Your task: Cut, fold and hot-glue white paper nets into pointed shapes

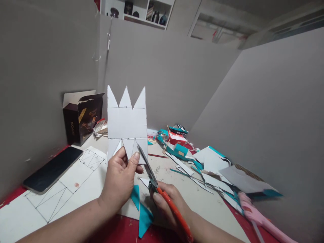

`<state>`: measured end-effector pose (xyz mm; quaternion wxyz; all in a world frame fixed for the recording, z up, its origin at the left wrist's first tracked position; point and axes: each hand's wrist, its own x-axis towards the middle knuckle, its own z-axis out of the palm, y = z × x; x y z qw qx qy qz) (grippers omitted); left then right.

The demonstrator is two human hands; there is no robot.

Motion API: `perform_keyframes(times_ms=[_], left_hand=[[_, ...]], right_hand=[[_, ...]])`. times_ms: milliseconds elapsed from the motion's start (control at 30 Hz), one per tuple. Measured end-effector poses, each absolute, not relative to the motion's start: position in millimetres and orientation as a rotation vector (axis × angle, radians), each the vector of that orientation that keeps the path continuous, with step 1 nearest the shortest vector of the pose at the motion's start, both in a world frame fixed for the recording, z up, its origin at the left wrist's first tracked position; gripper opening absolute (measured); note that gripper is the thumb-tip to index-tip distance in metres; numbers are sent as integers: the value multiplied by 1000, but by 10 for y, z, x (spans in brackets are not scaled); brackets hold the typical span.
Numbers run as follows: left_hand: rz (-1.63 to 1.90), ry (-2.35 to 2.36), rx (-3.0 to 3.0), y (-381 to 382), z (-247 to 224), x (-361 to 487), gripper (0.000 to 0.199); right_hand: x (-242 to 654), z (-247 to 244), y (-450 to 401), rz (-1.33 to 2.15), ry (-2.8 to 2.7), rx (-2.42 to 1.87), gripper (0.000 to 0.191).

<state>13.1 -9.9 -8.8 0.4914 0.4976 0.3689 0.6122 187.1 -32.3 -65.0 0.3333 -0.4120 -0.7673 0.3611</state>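
White card [127,123], cut into three spikes along its top edge, stands upright in the left hand [118,182], whose grip is closed on its lower part, thumb in front. Pencil or pen lines cross the card beneath the spikes and again lower down. The right hand [170,202] has its grip closed around orange-handled scissors [176,211], the blades pointing up and to the left at the card's lower section, beside the left thumb; how far they are open, I cannot tell.

Two teal pieces [145,219] lie below the hands. To the left, a phone [53,169] rests on a sheet with ruled diagrams [63,199], and a dark open box [84,118] stands behind it. A red pencil [158,155] lies beyond the scissors. To the right, white and teal offcuts [215,179] are heaped on the tabletop [111,229], with a pink tool [260,217], partly blurred, just beside them.
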Motion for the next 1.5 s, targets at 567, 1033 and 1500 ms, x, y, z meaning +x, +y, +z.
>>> perform_keyframes(times_ms=[567,1033,1500], left_hand=[[1473,916,1202,-121,-138,153,17],[1473,905,1197,-146,-147,162,17],[966,1022,1136,-302,186,-110,49]], right_hand=[[1809,-671,-353,968,-1941,-1063,42],[1873,-653,-313,905,-1995,-1078,39],[1900,-465,-231,875,-1891,-1070,41]])
